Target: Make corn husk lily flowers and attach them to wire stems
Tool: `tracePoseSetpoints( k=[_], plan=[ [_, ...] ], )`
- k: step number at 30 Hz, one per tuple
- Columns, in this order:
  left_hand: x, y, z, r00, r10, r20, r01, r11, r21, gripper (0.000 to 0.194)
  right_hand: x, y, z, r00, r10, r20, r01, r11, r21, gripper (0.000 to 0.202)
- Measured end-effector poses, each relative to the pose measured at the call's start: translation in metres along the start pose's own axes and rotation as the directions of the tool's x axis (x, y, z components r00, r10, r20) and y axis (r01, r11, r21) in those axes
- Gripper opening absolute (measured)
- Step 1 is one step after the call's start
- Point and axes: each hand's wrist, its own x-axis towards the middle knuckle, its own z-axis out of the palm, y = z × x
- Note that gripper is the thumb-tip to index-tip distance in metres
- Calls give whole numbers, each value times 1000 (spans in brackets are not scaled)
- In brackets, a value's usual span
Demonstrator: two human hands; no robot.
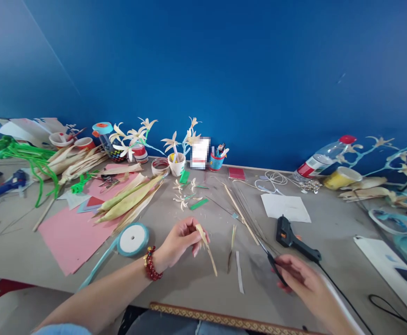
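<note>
My left hand [179,241], with a red bead bracelet on the wrist, pinches a pale yellow leaf strip [207,250] that hangs down toward the grey table [189,279]. My right hand [303,281] is closed around the dark handles of a pair of scissors [272,264], blades pointing up and left. A black glue gun [294,239] lies just behind my right hand. Two more thin strips [234,260] lie on the table between my hands.
A light blue ribbon roll [132,239] and pink paper [74,235] lie to the left, with long leaves [130,200]. Paper flowers in cups [177,160] stand at the back. A white sheet [285,207], a lying bottle [324,160] and a yellow cup [341,177] are at the right.
</note>
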Motion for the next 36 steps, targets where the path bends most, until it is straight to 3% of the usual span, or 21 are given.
tracePoseSetpoints(
  k=[3, 7, 12, 16, 20, 24, 31, 36],
  plan=[
    [2, -1, 0, 998, 25, -50, -25, 1000, -2, 25, -1, -33, 9, 997, -13, 78, -11, 955, 298, 52],
    [4, -2, 0, 993, 50, -109, -49, 999, 9, 24, 13, -80, 49, 963, -70, 260, -58, 889, 455, 40],
    [5, -5, 3, 995, 31, -98, -32, 999, -12, 30, 48, -109, 111, 969, -202, 145, 100, 850, 518, 35],
    [4, -8, 4, 995, 18, -96, -24, 998, -56, 32, 61, -115, 137, 965, -247, 92, 139, 774, 617, 34],
    [1, -7, 4, 999, -21, -37, 21, 1000, -15, 33, 58, -112, 138, 974, -214, 72, 125, 776, 618, 31],
    [0, -5, 5, 999, -25, -40, 25, 1000, -16, 36, 56, -108, 133, 981, -191, -24, 166, 778, 606, 31],
    [-2, -9, 9, 999, -52, 4, 52, 999, -11, 39, 55, -113, 132, 969, -180, 168, 18, 730, 683, 31],
    [-3, -7, 6, 990, -88, 112, 101, 988, -115, 34, 51, -116, 130, 965, -211, 156, 27, 672, 740, 29]
  ],
)
